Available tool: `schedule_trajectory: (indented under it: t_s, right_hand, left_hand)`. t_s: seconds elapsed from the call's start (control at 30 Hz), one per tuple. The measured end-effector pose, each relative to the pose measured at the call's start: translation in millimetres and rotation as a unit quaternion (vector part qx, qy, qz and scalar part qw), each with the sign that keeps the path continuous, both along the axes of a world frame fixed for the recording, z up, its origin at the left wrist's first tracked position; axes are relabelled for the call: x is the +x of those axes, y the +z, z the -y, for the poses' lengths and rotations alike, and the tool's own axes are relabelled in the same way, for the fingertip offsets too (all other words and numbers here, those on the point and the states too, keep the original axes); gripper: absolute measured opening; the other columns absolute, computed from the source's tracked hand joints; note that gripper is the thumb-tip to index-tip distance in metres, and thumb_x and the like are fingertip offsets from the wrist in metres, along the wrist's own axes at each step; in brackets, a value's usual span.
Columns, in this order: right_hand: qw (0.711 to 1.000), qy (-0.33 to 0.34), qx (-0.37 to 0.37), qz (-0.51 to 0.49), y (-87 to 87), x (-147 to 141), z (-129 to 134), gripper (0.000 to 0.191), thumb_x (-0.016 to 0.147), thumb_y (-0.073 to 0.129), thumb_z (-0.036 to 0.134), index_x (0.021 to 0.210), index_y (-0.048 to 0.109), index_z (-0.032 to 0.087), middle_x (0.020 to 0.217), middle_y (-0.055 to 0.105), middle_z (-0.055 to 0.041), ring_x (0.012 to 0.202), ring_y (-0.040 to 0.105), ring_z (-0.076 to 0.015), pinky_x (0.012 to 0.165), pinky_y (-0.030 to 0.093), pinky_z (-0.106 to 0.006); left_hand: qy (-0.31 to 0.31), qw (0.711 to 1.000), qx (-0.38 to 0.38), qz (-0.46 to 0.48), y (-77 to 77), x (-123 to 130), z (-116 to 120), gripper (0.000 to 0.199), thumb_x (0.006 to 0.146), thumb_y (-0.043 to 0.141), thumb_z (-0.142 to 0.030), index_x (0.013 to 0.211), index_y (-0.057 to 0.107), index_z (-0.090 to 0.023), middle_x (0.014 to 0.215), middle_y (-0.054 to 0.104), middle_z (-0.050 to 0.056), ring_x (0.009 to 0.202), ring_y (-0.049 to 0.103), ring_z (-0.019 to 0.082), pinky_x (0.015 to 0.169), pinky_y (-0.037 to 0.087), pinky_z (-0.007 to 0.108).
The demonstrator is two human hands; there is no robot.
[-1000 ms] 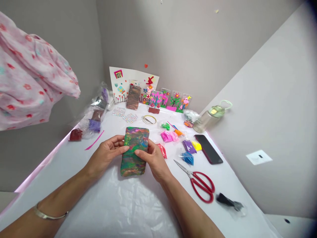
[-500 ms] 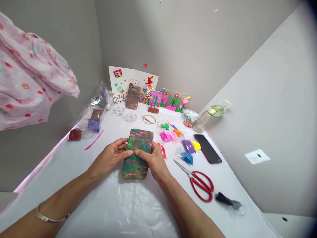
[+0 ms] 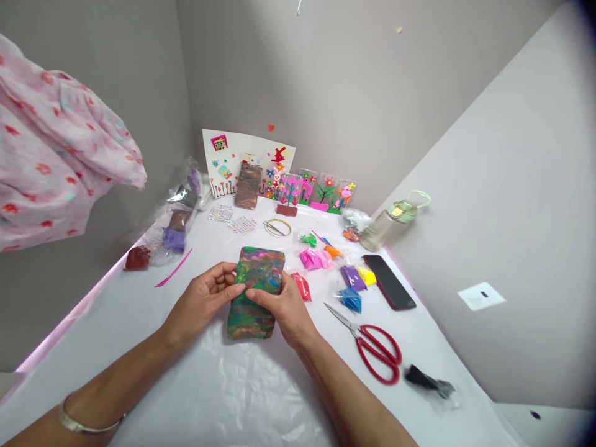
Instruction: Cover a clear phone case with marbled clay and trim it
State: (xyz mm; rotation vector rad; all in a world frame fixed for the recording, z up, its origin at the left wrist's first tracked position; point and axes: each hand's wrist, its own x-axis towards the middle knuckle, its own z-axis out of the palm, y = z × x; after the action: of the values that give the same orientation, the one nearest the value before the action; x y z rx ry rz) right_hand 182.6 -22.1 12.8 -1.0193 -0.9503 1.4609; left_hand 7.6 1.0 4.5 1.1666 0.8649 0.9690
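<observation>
One pair of red-handled metal scissors (image 3: 367,344) lies toward the right edge of the white-covered table (image 3: 223,385). Over its middle, the left hand (image 3: 205,298) and right hand (image 3: 289,309) clasp a marbled, multicoloured rectangular slab (image 3: 254,315) — thumbs across its face. Near the far edge, a brown-streaked rectangular slab (image 3: 248,186) stands before a decorated white sheet (image 3: 261,149).
</observation>
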Motion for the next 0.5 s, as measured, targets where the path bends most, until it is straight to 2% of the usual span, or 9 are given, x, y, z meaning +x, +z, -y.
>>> schedule_trajectory:
  t_s: [0.2,0.5]
  right_hand:
    - [1.000,-0.010,-0.012,0.003,2.2,2.7,-0.7,0.044,0.060,0.093,0.029,0.099,0.073,0.020,0.094,0.077,-0.0033,0.080,0.071,-0.0213,0.079,0.058,-0.033]
    - [0.999,-0.026,-0.009,0.024,4.4,3.5,-1.0,0.043,0.062,0.091,0.032,0.098,0.073,0.019,0.093,0.077,-0.0042,0.078,0.070,-0.0210,0.075,0.057,-0.033]
  left_hand:
    - [-0.021,1.000,-0.001,0.013,2.3,0.7,1.2,0.034,0.083,0.080,-0.037,0.114,0.071,-0.026,0.109,0.078,0.004,0.101,0.071,0.022,0.090,0.055,0.032]
    - [-0.020,1.000,0.002,0.009,1.8,2.6,1.9,0.040,0.078,0.084,-0.038,0.112,0.071,-0.023,0.109,0.077,0.006,0.104,0.071,0.026,0.093,0.056,0.036]
